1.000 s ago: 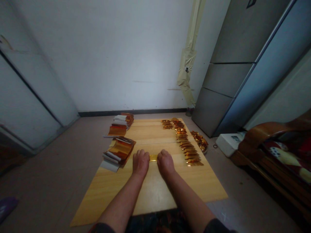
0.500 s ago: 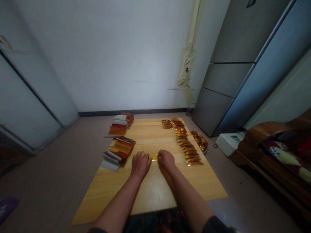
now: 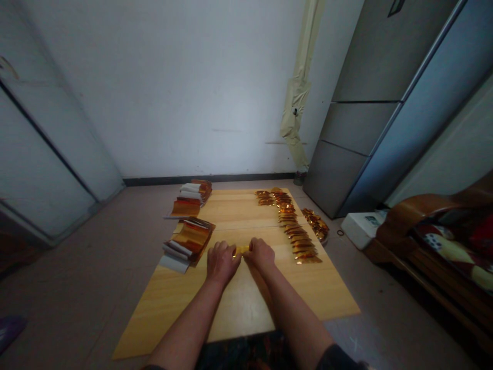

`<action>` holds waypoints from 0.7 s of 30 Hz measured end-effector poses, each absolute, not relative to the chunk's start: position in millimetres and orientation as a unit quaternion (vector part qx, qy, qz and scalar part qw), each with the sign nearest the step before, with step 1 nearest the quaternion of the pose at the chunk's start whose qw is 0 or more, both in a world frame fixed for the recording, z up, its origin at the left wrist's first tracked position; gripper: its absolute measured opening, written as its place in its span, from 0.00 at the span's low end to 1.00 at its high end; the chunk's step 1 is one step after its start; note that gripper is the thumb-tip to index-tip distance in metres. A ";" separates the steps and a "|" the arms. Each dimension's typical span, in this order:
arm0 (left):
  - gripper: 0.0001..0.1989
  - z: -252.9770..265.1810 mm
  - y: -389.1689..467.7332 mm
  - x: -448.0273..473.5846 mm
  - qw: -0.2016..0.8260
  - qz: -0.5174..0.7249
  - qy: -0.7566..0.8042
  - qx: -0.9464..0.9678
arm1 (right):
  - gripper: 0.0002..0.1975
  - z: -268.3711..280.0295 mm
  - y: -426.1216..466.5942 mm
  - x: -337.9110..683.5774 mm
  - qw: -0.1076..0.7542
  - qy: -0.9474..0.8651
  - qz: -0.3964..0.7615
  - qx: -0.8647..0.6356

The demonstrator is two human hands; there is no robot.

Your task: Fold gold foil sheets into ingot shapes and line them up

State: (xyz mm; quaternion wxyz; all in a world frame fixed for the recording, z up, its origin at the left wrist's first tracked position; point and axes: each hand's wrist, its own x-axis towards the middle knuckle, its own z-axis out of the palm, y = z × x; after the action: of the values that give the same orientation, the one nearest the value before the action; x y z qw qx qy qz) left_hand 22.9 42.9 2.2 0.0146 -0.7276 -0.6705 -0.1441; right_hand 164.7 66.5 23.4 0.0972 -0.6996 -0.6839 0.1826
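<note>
Between my two hands, just above the wooden board, is a narrow strip of folded gold foil paper (image 3: 242, 250). My left hand (image 3: 222, 261) pinches its left end, fingers closed. The right end is gripped by my right hand (image 3: 261, 254), whose fingers are curled and partly hidden. To the left lies a stack of gold and white foil sheets (image 3: 192, 236), with a second stack of sheets (image 3: 188, 199) behind it. On the right runs a long row of folded gold pieces (image 3: 295, 228), with a shorter row (image 3: 264, 198) at its far end.
The wooden board (image 3: 239, 313) spreads out in front of me. A container heaped with gold pieces (image 3: 316, 224) stands beyond its right edge. Farther right are a white box (image 3: 362, 227), a refrigerator (image 3: 339, 154) and a carved wooden seat (image 3: 416, 241). A white wall (image 3: 192, 92) rises behind.
My right hand has shifted slightly left, closer to my left hand. The gold strip between them now shows bent and tilted instead of flat.
</note>
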 end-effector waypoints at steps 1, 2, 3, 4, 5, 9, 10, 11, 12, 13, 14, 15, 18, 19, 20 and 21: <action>0.14 2.6 43.1 22.9 0.013 -0.145 -0.672 -0.726 | 0.11 23.1 66.7 164.9 0.098 -0.684 0.183 -0.700; 0.14 2.9 43.1 22.9 0.011 -0.147 -0.674 -0.724 | 0.11 22.7 66.9 165.1 0.099 -0.684 0.184 -0.699; 0.14 3.1 43.1 22.7 0.009 -0.148 -0.675 -0.723 | 0.10 22.3 67.1 165.4 0.099 -0.684 0.185 -0.699; 0.14 3.2 43.1 22.5 0.008 -0.149 -0.676 -0.721 | 0.10 21.8 67.4 165.7 0.099 -0.685 0.186 -0.698; 0.14 3.4 43.0 22.3 0.006 -0.149 -0.678 -0.720 | 0.09 21.4 67.6 166.1 0.098 -0.685 0.186 -0.697; 0.14 5.2 42.6 21.5 -0.001 -0.149 -0.684 -0.714 | 0.09 20.3 68.3 168.0 0.097 -0.687 0.193 -0.694; 0.14 5.8 42.5 21.5 -0.004 -0.148 -0.685 -0.713 | 0.09 20.1 68.5 168.6 0.098 -0.687 0.196 -0.693; 0.14 6.4 42.5 21.5 -0.007 -0.147 -0.686 -0.712 | 0.09 19.8 68.7 169.1 0.100 -0.686 0.198 -0.693; 0.14 6.8 42.5 21.4 -0.009 -0.147 -0.686 -0.712 | 0.09 19.5 68.9 169.7 0.102 -0.685 0.200 -0.693; 0.14 7.0 42.6 21.4 -0.011 -0.147 -0.686 -0.712 | 0.09 19.1 69.2 170.4 0.105 -0.683 0.201 -0.694; 0.14 6.9 42.7 21.3 -0.012 -0.149 -0.686 -0.712 | 0.09 18.7 69.5 171.1 0.109 -0.683 0.203 -0.693; 0.14 6.5 42.9 21.2 -0.012 -0.151 -0.686 -0.712 | 0.09 18.2 69.8 171.9 0.112 -0.683 0.204 -0.692; 0.14 4.4 43.2 20.7 -0.006 -0.158 -0.686 -0.711 | 0.09 16.7 71.0 174.3 0.120 -0.684 0.213 -0.687; 0.13 3.8 43.2 20.4 -0.003 -0.159 -0.686 -0.710 | 0.10 16.2 71.4 175.1 0.123 -0.684 0.217 -0.686; 0.13 3.5 43.2 20.1 -0.001 -0.160 -0.685 -0.711 | 0.10 15.5 71.9 175.9 0.126 -0.682 0.221 -0.685; 0.13 3.4 43.0 19.8 0.000 -0.160 -0.684 -0.711 | 0.11 14.9 72.4 176.6 0.130 -0.681 0.224 -0.685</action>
State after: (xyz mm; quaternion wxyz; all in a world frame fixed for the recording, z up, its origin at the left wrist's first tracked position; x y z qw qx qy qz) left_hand 19.8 43.0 3.4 0.0004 -0.7113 -0.6844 -0.1600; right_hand 176.6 72.4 14.9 0.1295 -0.6849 -0.6811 0.2242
